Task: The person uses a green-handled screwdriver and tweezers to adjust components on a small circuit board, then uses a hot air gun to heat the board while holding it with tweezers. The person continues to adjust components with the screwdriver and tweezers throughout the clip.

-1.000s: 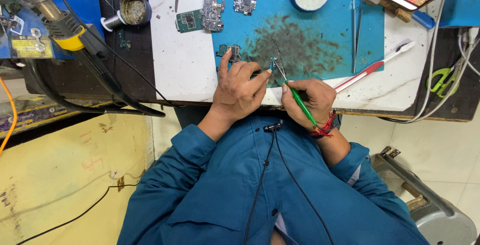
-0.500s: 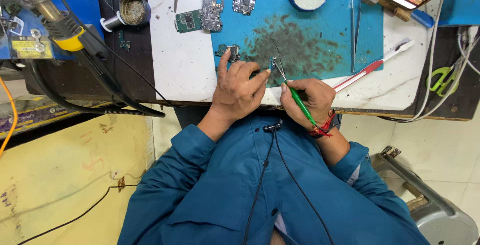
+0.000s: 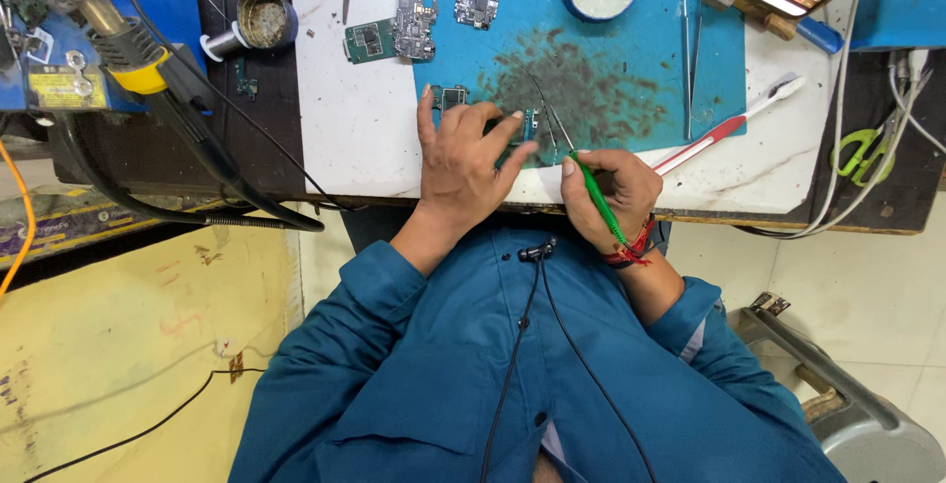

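Currently probing a small board on the blue mat (image 3: 631, 99).
Left hand (image 3: 463, 163) is lying flat, fingers pinning the board (image 3: 527, 128) near the mat's front edge; right hand (image 3: 606, 192) is gripping a green tool (image 3: 596, 197), tip at the board. Judging next: steady, fine tip placement.

Circuit boards (image 3: 414, 28) lie on the mat (image 3: 631, 69), beyond both hands (image 3: 463, 163).
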